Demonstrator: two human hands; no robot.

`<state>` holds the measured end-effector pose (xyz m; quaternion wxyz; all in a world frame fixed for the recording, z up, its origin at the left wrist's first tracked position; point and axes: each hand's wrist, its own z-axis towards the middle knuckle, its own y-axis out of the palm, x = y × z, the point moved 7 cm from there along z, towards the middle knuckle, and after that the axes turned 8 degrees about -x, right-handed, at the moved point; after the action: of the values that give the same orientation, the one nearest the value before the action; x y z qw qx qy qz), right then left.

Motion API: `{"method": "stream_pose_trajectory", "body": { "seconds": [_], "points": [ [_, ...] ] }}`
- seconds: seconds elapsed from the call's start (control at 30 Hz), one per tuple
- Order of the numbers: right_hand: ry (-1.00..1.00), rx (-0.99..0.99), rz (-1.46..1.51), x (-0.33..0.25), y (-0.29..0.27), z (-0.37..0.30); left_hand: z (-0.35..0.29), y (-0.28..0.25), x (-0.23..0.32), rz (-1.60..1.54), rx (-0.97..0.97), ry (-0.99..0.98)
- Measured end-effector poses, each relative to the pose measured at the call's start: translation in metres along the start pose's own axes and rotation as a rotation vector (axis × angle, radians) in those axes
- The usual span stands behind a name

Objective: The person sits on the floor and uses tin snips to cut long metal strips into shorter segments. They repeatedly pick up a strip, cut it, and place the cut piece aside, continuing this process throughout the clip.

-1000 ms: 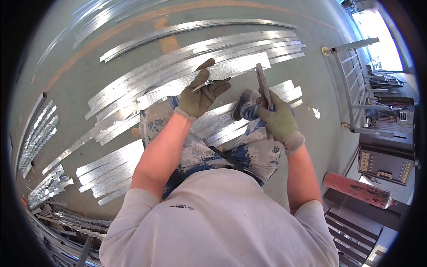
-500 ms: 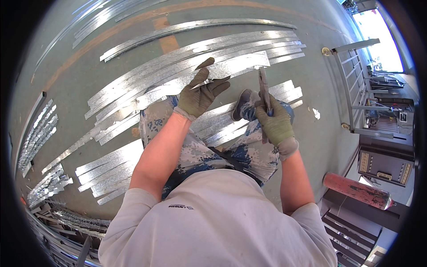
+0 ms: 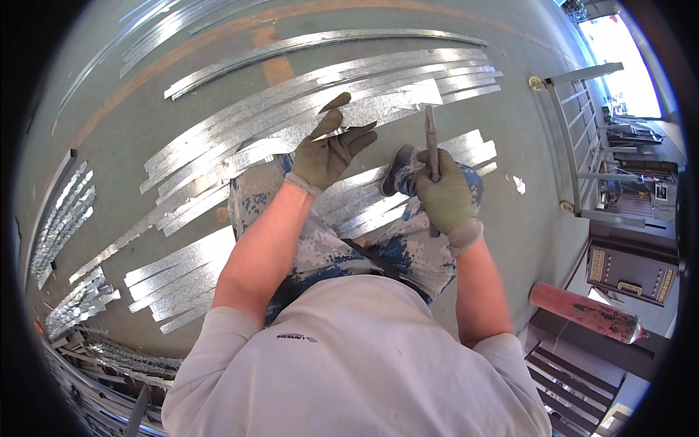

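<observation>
My left hand point(image 3: 320, 160), in an olive work glove, is closed around a long, shiny galvanized metal strip point(image 3: 397, 103). One fingertip shows past the strip's far edge, while the other fingers stick out on the near side. My right hand point(image 3: 445, 195), gloved too, grips a long, narrow grey metal tool point(image 3: 431, 138) that points away from me. It resembles snips, but its exact kind is not clear. The tool's tip is close to the strip's right end; whether they touch I cannot tell. Several similar metal strips point(image 3: 291, 93) lie on the floor beyond my hands.
More flat strips point(image 3: 182, 273) lie to the left and beneath my legs. Bundles of metal pieces point(image 3: 62, 218) are at the far left. To the right stand a wheeled metal frame point(image 3: 571, 138), a worn red cylinder point(image 3: 586, 312) and a dark panel point(image 3: 630, 273).
My right hand has turned slightly and shifted a little left, so the tool stands straighter in view. My left hand and the strip have hardly moved.
</observation>
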<state>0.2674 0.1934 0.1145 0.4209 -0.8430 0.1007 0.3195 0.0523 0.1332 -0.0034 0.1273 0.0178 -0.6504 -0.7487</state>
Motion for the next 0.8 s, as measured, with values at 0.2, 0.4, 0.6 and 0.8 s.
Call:
{"method": "stream_pose_trajectory", "body": {
  "seconds": [0.2, 0.4, 0.6, 0.8],
  "points": [
    [-0.029, 0.086, -0.187, 0.003, 0.004, 0.007, 0.000, -0.003, -0.001, 0.069, -0.031, -0.012],
    [-0.034, 0.045, -0.030, 0.008, -0.002, 0.003, -0.001, -0.003, -0.001, 0.053, -0.007, -0.012],
    [-0.030, -0.031, 0.059, 0.024, 0.009, -0.010, -0.001, -0.007, 0.000, 0.080, 0.026, -0.010],
    [0.067, -0.189, 0.342, -0.001, 0.017, -0.024, -0.002, -0.008, 0.001, 0.093, 0.005, -0.009]
  ]
}}
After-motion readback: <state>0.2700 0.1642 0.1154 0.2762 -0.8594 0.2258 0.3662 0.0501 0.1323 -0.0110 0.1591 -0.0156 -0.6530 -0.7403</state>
